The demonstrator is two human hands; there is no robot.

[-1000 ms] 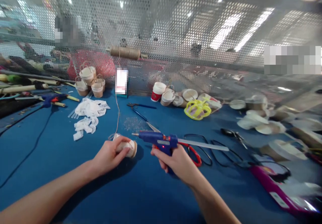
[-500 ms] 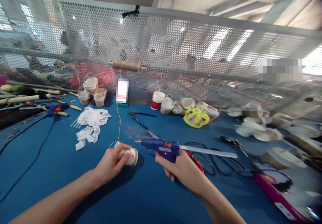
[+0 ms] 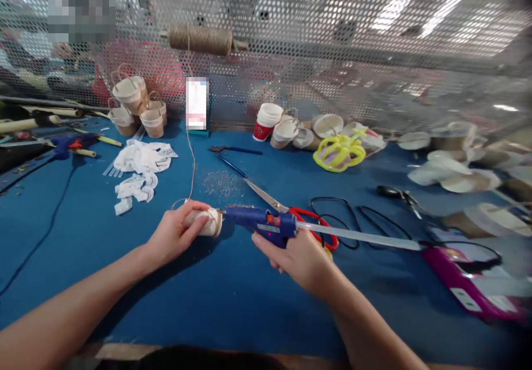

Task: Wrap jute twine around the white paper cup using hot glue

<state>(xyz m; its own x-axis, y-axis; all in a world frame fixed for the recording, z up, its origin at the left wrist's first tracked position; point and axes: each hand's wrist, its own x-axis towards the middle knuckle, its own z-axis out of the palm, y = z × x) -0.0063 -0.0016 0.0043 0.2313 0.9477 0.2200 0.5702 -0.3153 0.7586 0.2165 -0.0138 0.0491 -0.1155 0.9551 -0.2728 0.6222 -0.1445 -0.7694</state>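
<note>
My left hand is closed around a small paper cup lying on its side above the blue table. A strand of twine runs to the cup from a twine roll on the mesh panel. My right hand grips a blue glue gun with a long clear glue stick out of its back. Its nozzle tip is at the cup's rim end; whether it touches, I cannot tell. Scissors with red handles lie partly behind the gun.
Finished-looking cups with twine handles stand at the back left beside white paper strips. Pliers, a red-and-white cup stack and a yellow pipe-cleaner shape lie further back. At right are a magenta power strip and black cables.
The camera has tipped downward, so the table's near edge shows. The glue gun's nozzle has come left to the cup's end; before, it was pointing above the cup with a gap.
</note>
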